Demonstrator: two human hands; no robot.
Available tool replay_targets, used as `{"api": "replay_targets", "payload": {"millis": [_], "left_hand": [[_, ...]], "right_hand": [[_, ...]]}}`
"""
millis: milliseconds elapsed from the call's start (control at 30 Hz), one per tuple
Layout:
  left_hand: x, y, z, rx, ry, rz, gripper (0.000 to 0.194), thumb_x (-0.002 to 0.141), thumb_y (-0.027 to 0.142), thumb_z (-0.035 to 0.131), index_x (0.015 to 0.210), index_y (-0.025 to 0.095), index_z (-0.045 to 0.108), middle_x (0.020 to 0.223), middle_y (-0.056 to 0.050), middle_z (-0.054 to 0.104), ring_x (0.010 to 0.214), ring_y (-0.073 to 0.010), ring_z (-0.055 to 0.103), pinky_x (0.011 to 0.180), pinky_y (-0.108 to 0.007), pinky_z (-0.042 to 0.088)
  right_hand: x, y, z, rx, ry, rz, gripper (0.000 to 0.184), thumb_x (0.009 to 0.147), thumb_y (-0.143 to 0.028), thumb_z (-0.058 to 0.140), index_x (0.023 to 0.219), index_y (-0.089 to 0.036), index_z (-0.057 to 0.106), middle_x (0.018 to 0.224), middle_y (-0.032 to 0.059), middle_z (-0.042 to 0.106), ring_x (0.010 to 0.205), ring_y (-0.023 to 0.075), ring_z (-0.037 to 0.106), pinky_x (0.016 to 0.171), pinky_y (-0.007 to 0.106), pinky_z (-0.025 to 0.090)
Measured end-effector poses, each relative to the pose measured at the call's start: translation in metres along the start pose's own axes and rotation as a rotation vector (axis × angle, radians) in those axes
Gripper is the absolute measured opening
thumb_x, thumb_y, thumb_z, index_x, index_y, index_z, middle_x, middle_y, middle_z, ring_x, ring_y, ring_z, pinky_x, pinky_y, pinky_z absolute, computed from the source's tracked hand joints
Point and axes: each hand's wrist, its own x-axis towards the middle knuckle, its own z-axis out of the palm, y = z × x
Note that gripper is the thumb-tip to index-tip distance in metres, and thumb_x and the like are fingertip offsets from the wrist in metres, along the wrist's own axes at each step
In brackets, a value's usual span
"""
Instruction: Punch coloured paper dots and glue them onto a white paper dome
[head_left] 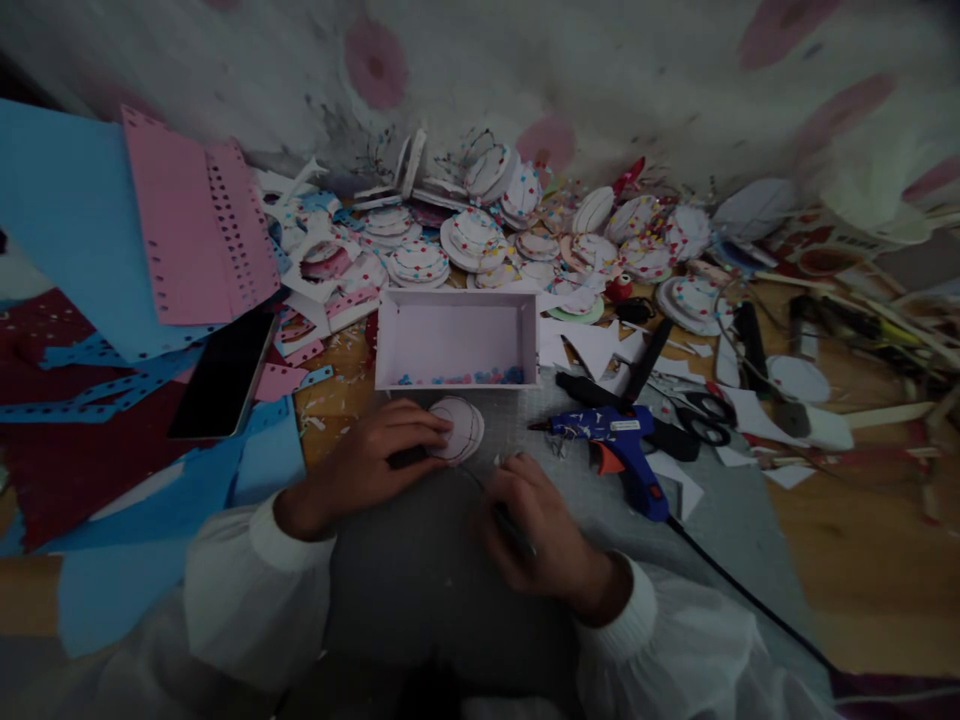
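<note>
A white round layered paper disc [456, 432] with a dark line drawn on it is pinched at its left edge by my left hand [382, 445], thumb below and fingers on top. My right hand [529, 515] is closed around a slim dark tool [516, 530]. The tool's thin tip points toward the disc's lower edge; its exact kind is unclear in the dim light. Just beyond both hands stands a white open box [459, 340], with small blue and pink bits [480, 377] along its inner bottom edge.
To the right lies a blue glue gun [611, 430] with its black cord [750, 600]. Scissors [701, 412] and paper scraps [600, 350] lie past it. Several dotted layered discs [472, 235] are heaped behind the box. A phone [225, 375] and coloured sheets [199, 225] are left.
</note>
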Motion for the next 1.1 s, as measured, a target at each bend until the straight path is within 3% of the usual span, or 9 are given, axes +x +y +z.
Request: {"api": "replay_targets", "payload": {"millis": [200, 400, 867, 1000, 1100], "left_hand": [[-0.0003, -0.0012, -0.0001, -0.002, -0.016, 0.001, 0.015, 0.085, 0.023, 0.070, 0.099, 0.018, 0.070, 0.109, -0.009, 0.074, 0.102, -0.0215, 0.066, 0.089, -0.038, 0.054], [0.0004, -0.0002, -0.0003, 0.001, -0.008, 0.000, 0.014, 0.086, 0.023, 0.069, 0.099, 0.019, 0.071, 0.108, -0.009, 0.074, 0.101, -0.0212, 0.067, 0.088, -0.038, 0.054], [0.0002, 0.0001, 0.0006, 0.006, -0.002, 0.002, 0.014, 0.086, 0.020, 0.070, 0.099, 0.019, 0.070, 0.109, -0.008, 0.074, 0.102, -0.0212, 0.066, 0.088, -0.039, 0.054], [-0.0014, -0.0012, -0.0002, 0.013, -0.013, 0.002, 0.013, 0.086, 0.021, 0.070, 0.099, 0.019, 0.070, 0.109, -0.008, 0.073, 0.103, -0.0213, 0.066, 0.089, -0.038, 0.054], [-0.0006, -0.0008, -0.0014, 0.023, -0.020, 0.024, 0.013, 0.086, 0.020, 0.070, 0.098, 0.018, 0.069, 0.108, -0.008, 0.073, 0.102, -0.0209, 0.066, 0.088, -0.037, 0.054]], "right_hand": [[-0.0015, -0.0004, -0.0043, 0.089, 0.086, 0.011, 0.026, 0.072, -0.007, 0.049, 0.089, -0.025, 0.038, 0.067, -0.0019, 0.043, 0.060, 0.0181, 0.043, 0.052, 0.031, 0.034], [0.0009, -0.0017, -0.0037, 0.090, 0.004, 0.029, 0.025, 0.075, -0.006, 0.047, 0.089, -0.024, 0.039, 0.070, -0.0011, 0.047, 0.063, 0.0180, 0.044, 0.053, 0.031, 0.035], [-0.0004, -0.0006, 0.0012, 0.057, -0.035, 0.041, 0.020, 0.081, -0.007, 0.045, 0.090, -0.023, 0.039, 0.074, 0.0006, 0.048, 0.068, 0.0192, 0.045, 0.057, 0.033, 0.039], [-0.0023, -0.0009, -0.0036, 0.144, 0.031, 0.012, 0.024, 0.074, -0.006, 0.048, 0.086, -0.025, 0.039, 0.067, -0.0017, 0.044, 0.062, 0.0182, 0.044, 0.053, 0.031, 0.035], [-0.0050, 0.0008, -0.0082, 0.223, 0.190, 0.035, 0.025, 0.074, -0.004, 0.050, 0.083, -0.025, 0.040, 0.065, -0.0024, 0.043, 0.061, 0.0178, 0.045, 0.054, 0.032, 0.037]]}}
